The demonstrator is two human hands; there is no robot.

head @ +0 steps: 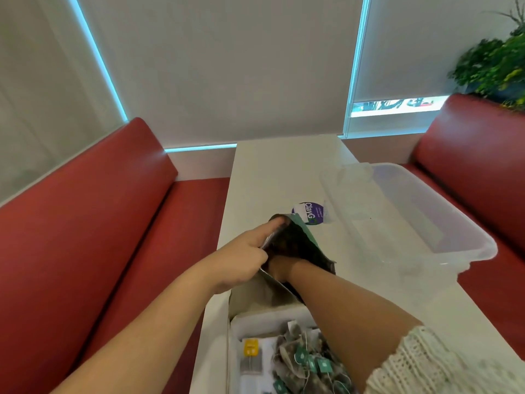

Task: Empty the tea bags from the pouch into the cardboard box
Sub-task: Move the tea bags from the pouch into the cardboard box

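Observation:
A teal pouch (305,237) with a dark foil lining stands open on the white table (270,177), just behind the cardboard box (250,318). My left hand (241,260) pinches the pouch's near rim and holds its mouth apart. My right hand (279,270) is pushed down inside the pouch; only the wrist and the back of the hand show, so what the fingers hold is hidden. The box holds a heap of tea bags (304,362) with teal tags and one tea bag with a yellow tag (251,348).
A clear plastic tub (443,220) sits on the table's right side, overhanging the edge. A round purple sticker (311,213) lies behind the pouch. Red bench seats (85,223) flank the table on both sides, and a plant (494,64) stands at the far right.

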